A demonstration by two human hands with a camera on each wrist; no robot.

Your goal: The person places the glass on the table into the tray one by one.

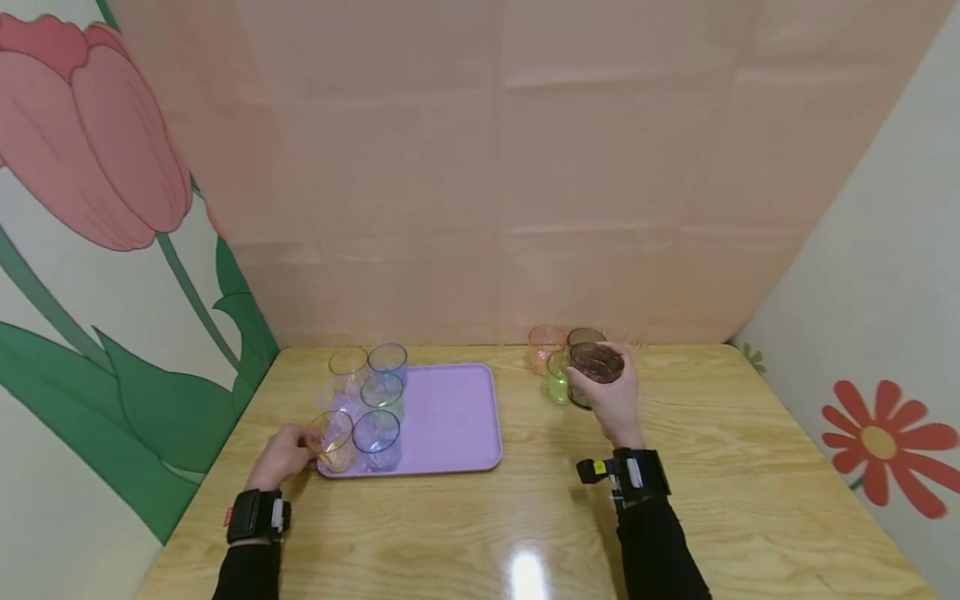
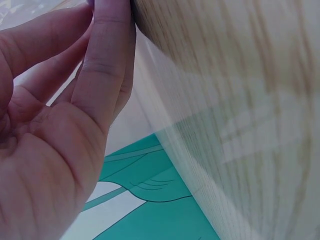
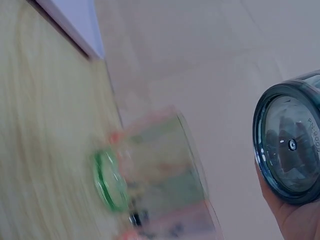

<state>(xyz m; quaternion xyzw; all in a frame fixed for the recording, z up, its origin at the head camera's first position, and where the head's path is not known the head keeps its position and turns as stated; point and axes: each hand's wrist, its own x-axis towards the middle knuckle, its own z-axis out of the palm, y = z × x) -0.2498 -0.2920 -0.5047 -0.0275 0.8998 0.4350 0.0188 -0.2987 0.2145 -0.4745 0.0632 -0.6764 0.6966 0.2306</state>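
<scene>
My right hand [image 1: 617, 400] grips a dark-tinted drinking glass [image 1: 596, 367], whose round base [image 3: 292, 145] shows in the right wrist view. The glass is off the table. Beside it stand a pink glass [image 1: 542, 354], a green glass [image 1: 556, 387] and another dark-rimmed glass [image 1: 587, 336]. My left hand [image 1: 283, 454] is at the near left corner of a purple tray [image 1: 453, 417], its thumb and fingertips pinching the edge. Close by, on the tray, are a yellow-rimmed glass [image 1: 335, 454] and a blue-rimmed glass [image 1: 377, 450]. The fingertips are partly hidden.
Several more tinted glasses, among them a green-rimmed one [image 1: 382, 396] and a far blue-rimmed one [image 1: 388, 358], fill the tray's left side. The wooden table [image 1: 420, 533] meets a paper-covered wall [image 1: 487, 208] behind. Painted walls flank both sides.
</scene>
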